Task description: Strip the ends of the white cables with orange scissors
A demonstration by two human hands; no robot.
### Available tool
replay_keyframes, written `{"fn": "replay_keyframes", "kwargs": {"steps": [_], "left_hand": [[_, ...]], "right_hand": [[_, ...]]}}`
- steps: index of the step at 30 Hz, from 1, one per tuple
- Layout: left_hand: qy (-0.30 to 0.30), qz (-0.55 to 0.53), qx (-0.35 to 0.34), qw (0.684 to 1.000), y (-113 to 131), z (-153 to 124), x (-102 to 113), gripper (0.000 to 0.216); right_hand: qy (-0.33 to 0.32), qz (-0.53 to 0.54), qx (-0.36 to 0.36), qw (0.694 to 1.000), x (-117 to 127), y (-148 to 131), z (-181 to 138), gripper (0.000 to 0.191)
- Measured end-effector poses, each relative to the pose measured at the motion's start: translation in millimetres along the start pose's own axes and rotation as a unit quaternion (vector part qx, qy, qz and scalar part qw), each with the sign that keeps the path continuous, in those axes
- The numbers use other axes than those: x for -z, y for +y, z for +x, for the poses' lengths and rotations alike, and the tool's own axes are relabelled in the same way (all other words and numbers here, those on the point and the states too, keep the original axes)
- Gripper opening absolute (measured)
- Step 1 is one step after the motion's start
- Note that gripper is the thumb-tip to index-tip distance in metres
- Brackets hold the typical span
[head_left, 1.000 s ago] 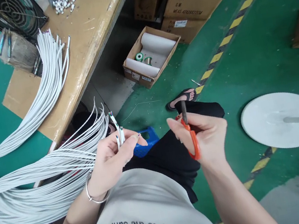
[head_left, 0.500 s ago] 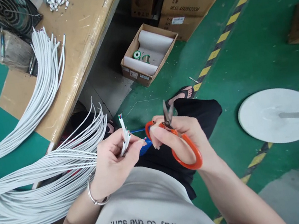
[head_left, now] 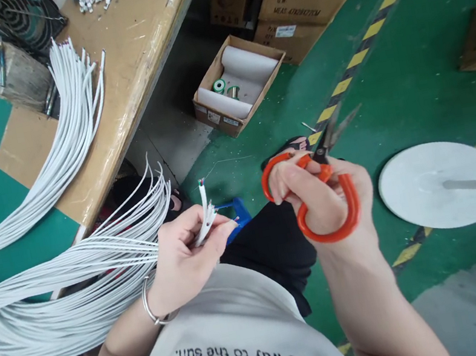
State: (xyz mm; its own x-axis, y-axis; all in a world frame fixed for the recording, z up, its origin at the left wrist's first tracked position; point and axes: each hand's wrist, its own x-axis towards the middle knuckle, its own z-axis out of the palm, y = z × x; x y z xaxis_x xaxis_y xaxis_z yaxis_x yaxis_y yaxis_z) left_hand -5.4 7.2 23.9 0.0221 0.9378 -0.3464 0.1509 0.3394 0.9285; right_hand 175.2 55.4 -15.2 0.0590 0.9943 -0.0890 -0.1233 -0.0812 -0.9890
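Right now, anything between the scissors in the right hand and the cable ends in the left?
Nothing visible. The right hand holds the scissors clear of the white cable ends in the left hand; the blue object seen between them looks lower down, in the background.

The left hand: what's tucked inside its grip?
White cable ends stick out of the left hand, one showing coloured wire tips. The lengths within the grip are covered by the hand, so how many it holds can't be told.
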Motion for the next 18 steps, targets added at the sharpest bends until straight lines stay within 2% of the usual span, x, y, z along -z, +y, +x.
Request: {"fn": "replay_keyframes", "kwargs": {"steps": [3, 8, 11, 15, 18], "left_hand": [[-0.021, -0.053, 0.027, 0.998, -5, 3, 1, 0.020], [0.014, -0.099, -0.045, 0.994, -11, 12, 6, 0.009], [0.010, -0.130, -0.028, 0.991, -13, 16, 9, 0.011], [-0.025, -0.182, 0.021, 0.983, -14, 17, 11, 0.018], [-0.016, -0.216, 0.036, 0.976, -15, 16, 8, 0.017]], "right_hand": [[0.034, 0.011, -0.016, 0.999, 6, 4, 1, 0.038], [0.098, 0.024, -0.024, 0.995, 19, 8, 0, 0.044], [0.127, 0.028, -0.023, 0.991, 26, 10, 0, 0.046], [0.125, 0.014, -0.008, 0.992, 29, 10, -2, 0.045], [0.102, -0.027, -0.019, 0.994, 26, 8, -6, 0.040]]}}
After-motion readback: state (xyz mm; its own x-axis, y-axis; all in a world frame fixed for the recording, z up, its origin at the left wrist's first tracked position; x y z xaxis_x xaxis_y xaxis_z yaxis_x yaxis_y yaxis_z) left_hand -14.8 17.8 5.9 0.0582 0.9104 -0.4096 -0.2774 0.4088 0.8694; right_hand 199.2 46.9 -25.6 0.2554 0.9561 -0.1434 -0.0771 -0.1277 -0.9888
